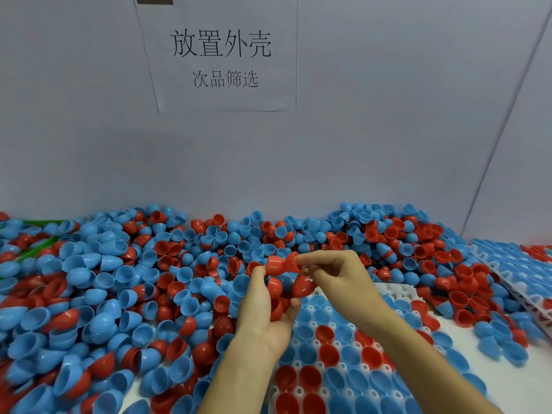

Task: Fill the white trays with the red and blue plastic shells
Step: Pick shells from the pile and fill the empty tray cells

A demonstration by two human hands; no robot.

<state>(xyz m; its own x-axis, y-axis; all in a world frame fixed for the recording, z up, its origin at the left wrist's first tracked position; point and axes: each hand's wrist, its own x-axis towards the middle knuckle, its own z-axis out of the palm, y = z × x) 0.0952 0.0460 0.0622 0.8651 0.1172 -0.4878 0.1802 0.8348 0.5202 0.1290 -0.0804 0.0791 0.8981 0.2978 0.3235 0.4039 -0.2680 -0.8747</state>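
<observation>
Loose shells: a deep heap of red and blue plastic shells [125, 282] covers the worktop from 9 o'clock round to 1 o'clock, piled against the wall so either hand can draw from it.
Tray in use: a white tray [400, 289] lies at 5 o'clock, directly under the hands; its near pockets hold shells cup-up, a few far pockets at its top edge look bare.
Filled tray: another white tray [490, 265] sits at 3 o'clock, apparently full and set aside (partly overrun by the heap).
Left hand: the left hand [265, 309] is cupped palm-up, fingers curled round a small stock of red shells [276, 294], probably as a ready supply.
Right hand: the right hand [334, 270] pinches one red shell [294, 261] between thumb and fingertips, touching another red shell [276, 264] at the left fingertips; likely pulling apart or picking one off.
Sign: a paper sign [221, 55] with printed characters hangs on the wall at 12 o'clock.
</observation>
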